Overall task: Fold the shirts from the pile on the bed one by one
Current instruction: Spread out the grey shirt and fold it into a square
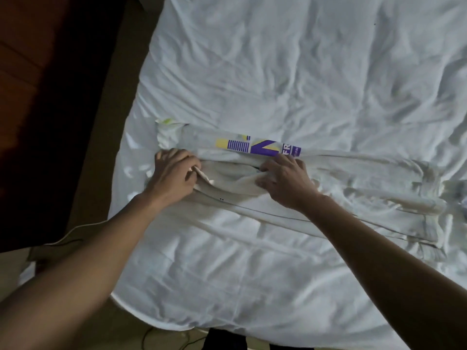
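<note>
White shirt [353, 180] on bed [278, 59], stretched 9-to-3 o'clock across mid-frame, partly folded. Purple-yellow print [257, 147] along its 12 o'clock edge. Left hand [174, 174] pinches fabric fold near shirt's 9 o'clock end. Right hand [285, 181], at 3 o'clock of left, fingers curled, grips bunched cloth.

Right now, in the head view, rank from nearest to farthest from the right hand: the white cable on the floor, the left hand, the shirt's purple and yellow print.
1. The purple and yellow print, just beyond the right hand's fingertips.
2. The left hand, leftward along the shirt.
3. The white cable, far left, off the bed.
</note>
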{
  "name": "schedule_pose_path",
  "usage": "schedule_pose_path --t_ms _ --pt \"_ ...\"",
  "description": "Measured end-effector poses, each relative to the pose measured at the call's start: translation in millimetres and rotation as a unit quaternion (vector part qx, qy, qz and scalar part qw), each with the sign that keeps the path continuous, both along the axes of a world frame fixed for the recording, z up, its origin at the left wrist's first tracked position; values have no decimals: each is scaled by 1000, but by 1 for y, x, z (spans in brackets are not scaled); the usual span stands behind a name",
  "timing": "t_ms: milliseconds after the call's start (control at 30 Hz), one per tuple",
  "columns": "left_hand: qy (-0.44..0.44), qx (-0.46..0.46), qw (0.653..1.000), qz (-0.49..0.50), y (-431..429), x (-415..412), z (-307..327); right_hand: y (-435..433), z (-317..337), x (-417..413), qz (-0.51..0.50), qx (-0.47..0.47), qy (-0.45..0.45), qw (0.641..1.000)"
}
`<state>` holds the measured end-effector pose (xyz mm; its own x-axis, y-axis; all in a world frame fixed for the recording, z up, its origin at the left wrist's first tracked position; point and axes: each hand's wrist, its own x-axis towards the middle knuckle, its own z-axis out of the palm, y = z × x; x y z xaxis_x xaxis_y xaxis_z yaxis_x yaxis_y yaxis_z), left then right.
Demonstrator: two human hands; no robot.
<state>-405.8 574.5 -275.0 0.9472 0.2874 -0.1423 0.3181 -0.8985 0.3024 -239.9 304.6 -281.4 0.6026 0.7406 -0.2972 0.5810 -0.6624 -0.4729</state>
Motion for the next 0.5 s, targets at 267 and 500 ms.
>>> schedule_pose_path --t_ms 267,500 --pt "46 -53 997 29 41 8 -4 4 8 39 -190 7 92 977" --pt "-93 -71 942 314 69 23 -2 30 1 53 -191 20 -30 981"
